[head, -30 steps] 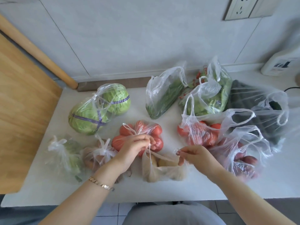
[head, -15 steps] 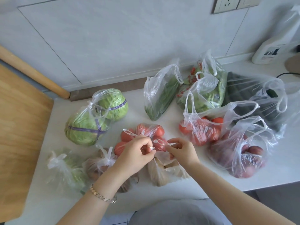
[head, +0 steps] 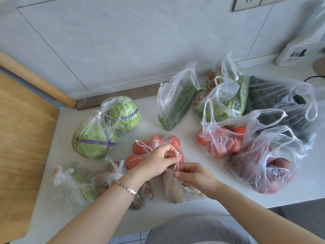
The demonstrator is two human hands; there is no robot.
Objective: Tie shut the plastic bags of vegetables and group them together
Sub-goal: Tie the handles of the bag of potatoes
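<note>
**Bag being tied.** A thin clear bag of pale brown vegetables [head: 175, 191] lies at the near edge of the white counter [head: 147, 124], at centre. Its two twisted handles [head: 177, 164] rise between the hands. The left hand [head: 158, 159], with a bracelet [head: 126, 187] at the wrist, has its fingers curled and pinches one handle. The right hand [head: 195, 176] pinches the other just beside it.

**Knotted bags, left and centre.**
- A bag of red tomatoes [head: 154, 147] sits just beyond the hands.
- A bag with two taped cabbages [head: 103, 127] lies farther left.
- A small bag of brown vegetables [head: 110, 176] lies at near left.
- A small bag of pale green vegetables [head: 75, 184] lies left of that one.

**Open bags, right, handles loose.**
- A bag of green beans [head: 175, 103] lies at the far side.
- A printed bag of leafy greens [head: 223, 97] touches it on the right.
- A second tomato bag [head: 219, 140] lies nearer.
- A bag of reddish-purple vegetables [head: 260, 166] is the nearest of this group.
- A bag of dark green vegetables [head: 281, 106] lies at far right.

**Surroundings.** A wooden board [head: 21, 138] adjoins the counter on the left. A wall socket [head: 246, 2] and a white bottle [head: 295, 51] appear at far right.
</note>
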